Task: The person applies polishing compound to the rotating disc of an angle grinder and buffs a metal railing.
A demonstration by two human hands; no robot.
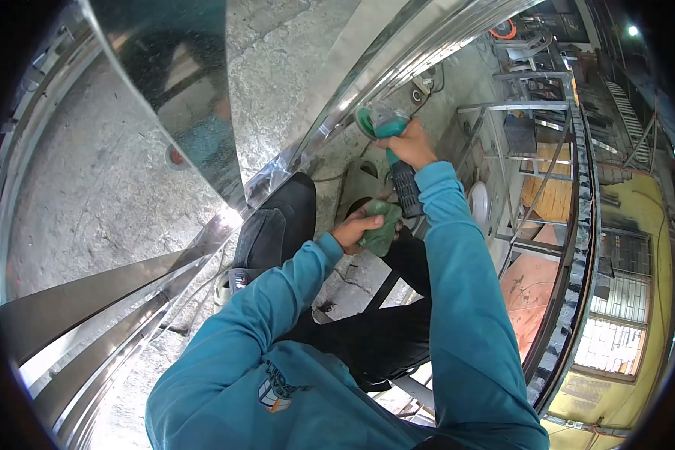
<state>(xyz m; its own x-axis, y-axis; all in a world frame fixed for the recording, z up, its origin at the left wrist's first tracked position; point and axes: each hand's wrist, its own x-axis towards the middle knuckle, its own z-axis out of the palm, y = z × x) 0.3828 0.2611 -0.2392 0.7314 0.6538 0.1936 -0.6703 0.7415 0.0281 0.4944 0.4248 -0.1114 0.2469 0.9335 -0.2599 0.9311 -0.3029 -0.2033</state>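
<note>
My right hand is closed around the teal head of an angle grinder, whose dark body points back toward me. The grinder's green disc is beside the shiny metal bars. Lower and to the left, my left hand grips a crumpled green cloth near the rear end of the grinder. Part of the left fingers is hidden behind the cloth.
Curved polished metal strips spread across the left and top. A metal frame and a wooden panel stand at the right. A white round object and a cable lie on the concrete floor.
</note>
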